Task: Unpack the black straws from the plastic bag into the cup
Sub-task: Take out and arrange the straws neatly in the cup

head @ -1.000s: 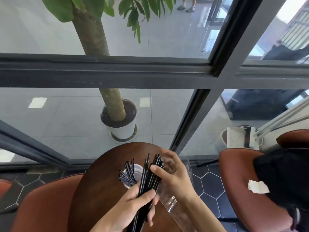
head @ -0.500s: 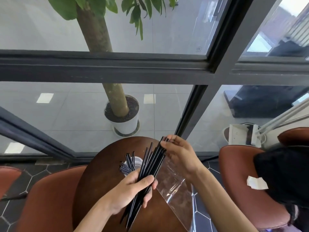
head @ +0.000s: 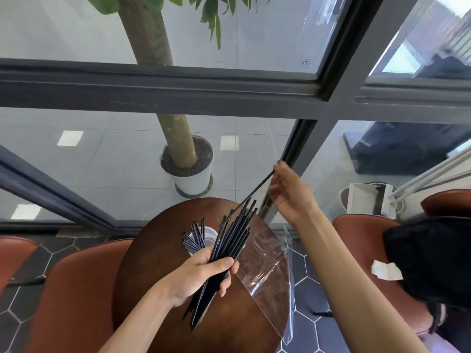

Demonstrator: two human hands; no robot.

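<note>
My left hand (head: 201, 275) grips a bundle of black straws (head: 233, 238) above the round brown table (head: 153, 263), their tips fanning up and to the right. My right hand (head: 289, 194) is raised higher and pinches the top end of a single black straw (head: 257, 188), drawn partly out of the bundle. The white cup (head: 210, 231) stands on the table just left of the bundle with several black straws (head: 193, 239) in it. A clear plastic bag (head: 267, 273) lies on the table's right side, partly under the bundle.
Brown padded chairs (head: 84, 296) stand left and right of the table. A black garment (head: 430, 258) with a white scrap lies on the right chair. Behind the table is a glass wall with grey frames and a potted tree (head: 188, 164) beyond it.
My right hand rose up and to the right, drawing one straw out of the bundle. My left hand keeps its grip, the bundle staying over the table.
</note>
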